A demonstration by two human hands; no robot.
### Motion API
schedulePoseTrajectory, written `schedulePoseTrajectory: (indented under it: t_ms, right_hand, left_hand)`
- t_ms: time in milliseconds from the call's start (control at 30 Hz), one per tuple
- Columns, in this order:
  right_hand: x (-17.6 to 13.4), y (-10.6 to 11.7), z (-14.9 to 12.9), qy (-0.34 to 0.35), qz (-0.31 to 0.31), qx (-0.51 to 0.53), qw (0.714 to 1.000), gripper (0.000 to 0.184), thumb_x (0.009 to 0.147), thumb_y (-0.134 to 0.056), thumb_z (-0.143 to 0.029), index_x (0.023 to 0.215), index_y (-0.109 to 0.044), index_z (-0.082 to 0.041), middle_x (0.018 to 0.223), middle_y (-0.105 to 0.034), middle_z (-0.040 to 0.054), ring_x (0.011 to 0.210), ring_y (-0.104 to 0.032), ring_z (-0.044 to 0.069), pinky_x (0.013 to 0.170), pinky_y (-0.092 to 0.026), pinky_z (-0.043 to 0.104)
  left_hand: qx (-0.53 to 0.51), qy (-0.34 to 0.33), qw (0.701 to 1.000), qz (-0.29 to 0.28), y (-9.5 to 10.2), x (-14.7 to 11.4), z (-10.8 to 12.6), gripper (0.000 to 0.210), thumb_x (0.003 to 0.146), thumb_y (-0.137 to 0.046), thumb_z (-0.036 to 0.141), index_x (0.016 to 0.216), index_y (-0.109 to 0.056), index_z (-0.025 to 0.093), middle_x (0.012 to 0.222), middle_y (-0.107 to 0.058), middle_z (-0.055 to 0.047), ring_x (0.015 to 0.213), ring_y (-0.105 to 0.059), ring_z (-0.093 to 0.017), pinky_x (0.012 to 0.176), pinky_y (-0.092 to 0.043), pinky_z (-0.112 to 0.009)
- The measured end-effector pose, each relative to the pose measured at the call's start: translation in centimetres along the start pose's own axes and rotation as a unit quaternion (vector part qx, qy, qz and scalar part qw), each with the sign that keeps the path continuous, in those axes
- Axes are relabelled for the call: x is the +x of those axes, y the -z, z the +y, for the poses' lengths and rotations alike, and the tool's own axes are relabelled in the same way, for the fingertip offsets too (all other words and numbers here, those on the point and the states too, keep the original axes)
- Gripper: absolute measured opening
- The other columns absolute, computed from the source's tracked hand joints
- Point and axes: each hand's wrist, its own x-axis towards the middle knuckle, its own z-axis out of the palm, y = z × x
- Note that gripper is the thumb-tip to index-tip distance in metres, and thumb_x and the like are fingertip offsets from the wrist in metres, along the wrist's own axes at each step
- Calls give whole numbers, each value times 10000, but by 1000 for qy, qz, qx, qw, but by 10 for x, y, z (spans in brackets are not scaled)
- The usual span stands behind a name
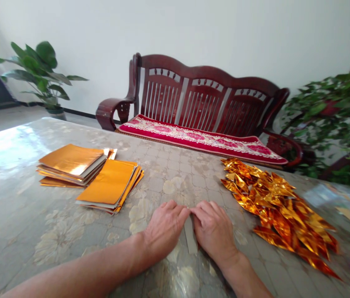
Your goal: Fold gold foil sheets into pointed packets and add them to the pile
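Working on a single narrow grey paper strip (191,238) over the table (69,248), probably sitting mid-fold, but not showing enough to tell which crease. Looking well under way overall: counting as done, by appearance, a large heap of shiny gold folded pieces (274,211) with pointed ends, lying right of the hands and not touching them. Counting as left, presumably, two piles of flat sheets: seeing a farther stack (69,159) and a nearer stack (106,182), both sitting left of the strip and beyond the left forearm, lying close together, not telling whether touching. Not giving a sheet count for either pile, nor a piece count for the heap. Holding the left hand (166,225) and right hand (214,227) nearly fingertip to fingertip, pinching the strip's far end from both sides, hiding that end under the fingers. Leaving the strip's lower part showing in the gap between the hands, pointing back toward the wearer, running closer to the right hand; not telling whether resting flat on the table or tilting.
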Motion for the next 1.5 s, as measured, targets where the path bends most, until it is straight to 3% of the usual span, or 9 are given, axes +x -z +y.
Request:
schedulePoseTrajectory:
  t_ms: [200,400,600,767,1033,1167,1300,1400,1500]
  right_hand:
    - [1,2,2,-9,-11,13,1000,201,841,-598,-93,860,-719,-253,789,-649,15,843,-526,192,741,-339,321]
    - [0,4,5,2,-8,8,1000,215,840,-598,-109,900,-732,-266,788,-671,24,863,-539,206,752,-339,338]
    - [0,6,4,14,-9,-4,1000,187,839,-610,-113,848,-719,-265,761,-671,30,868,-536,220,746,-331,344]
    - [-1,8,3,22,-13,-25,999,165,863,-613,-133,799,-699,-259,742,-662,25,852,-527,218,735,-323,348]
    - [-2,12,3,35,-51,-45,997,158,878,-608,-153,800,-693,-261,763,-667,20,852,-530,221,736,-315,357]
    - [1,18,6,5,-93,-4,996,181,895,-566,-161,859,-703,-273,820,-679,6,855,-559,198,727,-339,323]
    - [4,23,13,-79,-137,49,986,106,824,-606,-194,853,-689,-252,873,-687,5,842,-597,185,684,-357,289]
    - [6,22,25,-116,-184,106,970,119,775,-596,-171,829,-680,-237,843,-686,5,789,-610,173,666,-373,273]
    - [6,19,42,-115,-224,217,943,201,796,-567,-196,943,-700,-226,869,-704,11,765,-625,162,685,-415,265]
  left_hand:
    - [-29,31,999,24,1,5,-3,286,893,-437,65,1129,-542,189,980,-665,-49,923,-578,-227,867,-476,-367]
    - [2,45,999,12,-2,8,-2,259,918,-426,104,1142,-529,186,960,-660,-55,896,-587,-238,843,-478,-386]
    - [-21,77,996,46,0,8,3,191,928,-558,296,1097,-574,209,976,-682,-30,954,-594,-255,871,-468,-399]
    - [-23,57,997,46,2,7,3,217,860,-663,293,1054,-610,211,1070,-674,-28,971,-579,-252,871,-467,-398]
    - [19,17,999,38,0,9,2,88,912,-597,247,956,-655,198,1042,-679,-44,941,-576,-243,839,-460,-390]
    - [50,1,998,40,-2,10,2,87,916,-596,243,953,-655,191,1016,-686,-44,913,-576,-243,826,-459,-393]
    - [64,-8,997,43,-3,10,2,107,915,-603,254,982,-662,194,1021,-691,-41,902,-581,-243,835,-456,-400]
    - [67,-12,996,52,-5,10,1,111,915,-608,262,979,-666,193,1021,-695,-40,896,-584,-239,855,-451,-405]
    - [71,-16,996,60,-6,10,0,118,915,-610,274,981,-668,195,1025,-697,-43,892,-585,-237,858,-446,-406]
